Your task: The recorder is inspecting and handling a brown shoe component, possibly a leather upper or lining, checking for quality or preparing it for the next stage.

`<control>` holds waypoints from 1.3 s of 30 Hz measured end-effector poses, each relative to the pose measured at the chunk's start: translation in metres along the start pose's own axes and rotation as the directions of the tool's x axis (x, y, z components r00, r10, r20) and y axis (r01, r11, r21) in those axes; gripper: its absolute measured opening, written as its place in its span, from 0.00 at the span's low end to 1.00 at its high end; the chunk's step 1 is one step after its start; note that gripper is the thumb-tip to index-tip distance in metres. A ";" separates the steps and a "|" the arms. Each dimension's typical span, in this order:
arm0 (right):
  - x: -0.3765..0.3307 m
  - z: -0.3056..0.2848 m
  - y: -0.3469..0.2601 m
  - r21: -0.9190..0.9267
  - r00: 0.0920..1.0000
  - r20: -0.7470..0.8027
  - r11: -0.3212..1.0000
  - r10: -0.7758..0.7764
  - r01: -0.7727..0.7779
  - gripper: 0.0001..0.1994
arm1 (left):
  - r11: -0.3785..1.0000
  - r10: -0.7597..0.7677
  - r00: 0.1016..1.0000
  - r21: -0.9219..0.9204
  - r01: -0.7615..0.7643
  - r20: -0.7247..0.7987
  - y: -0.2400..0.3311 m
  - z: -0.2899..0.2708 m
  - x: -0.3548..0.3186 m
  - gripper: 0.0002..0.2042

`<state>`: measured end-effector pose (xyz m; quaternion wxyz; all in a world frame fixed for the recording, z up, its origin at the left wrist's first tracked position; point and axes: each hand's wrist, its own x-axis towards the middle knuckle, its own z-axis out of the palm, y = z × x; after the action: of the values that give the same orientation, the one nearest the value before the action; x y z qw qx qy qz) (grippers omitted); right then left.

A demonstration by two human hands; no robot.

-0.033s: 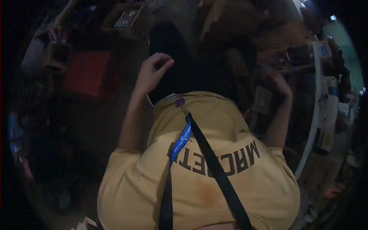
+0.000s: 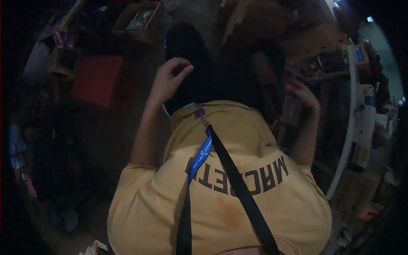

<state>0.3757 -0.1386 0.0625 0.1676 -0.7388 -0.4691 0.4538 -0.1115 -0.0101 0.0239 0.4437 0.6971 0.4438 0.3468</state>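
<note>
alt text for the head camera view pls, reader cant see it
Looking down a yellow shirt in a dim, cluttered room, the left hand is raised with fingers curled and the right hand reaches toward crowded shelves. A red box sits on the floor.

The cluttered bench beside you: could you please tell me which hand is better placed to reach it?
The right hand, probably: it is close beside the cluttered bench, while the left hand is raised on the opposite side.

**What you cannot make out**

Your yellow shirt (image 2: 238, 199) is cut off by the lower edge. The cardboard box (image 2: 140, 17) holds things too dim to identify. Whether your right hand (image 2: 302, 94) grips anything is lost in shadow, and the shelves (image 2: 365, 106) beside it blur.
</note>
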 end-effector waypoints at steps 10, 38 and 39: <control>0.019 0.049 -0.038 -0.307 0.959 -0.144 0.933 -0.242 0.189 0.25 | 0.985 0.118 0.986 0.113 -0.131 0.121 0.025 0.004 0.013 0.12; 0.072 0.172 -0.175 0.042 0.778 0.213 0.801 -0.591 0.597 0.30 | 0.988 -0.103 0.985 0.099 0.118 -0.137 0.029 -0.044 -0.021 0.13; 0.071 0.164 -0.174 0.131 0.764 0.239 0.799 -0.599 0.586 0.29 | 0.985 -0.163 0.980 0.031 0.168 -0.114 0.038 -0.044 -0.024 0.12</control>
<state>0.1559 -0.0204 0.0563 0.2551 -0.4801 -0.6854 0.4844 -0.1467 -0.0267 0.0731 0.4314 0.6461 0.5312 0.3381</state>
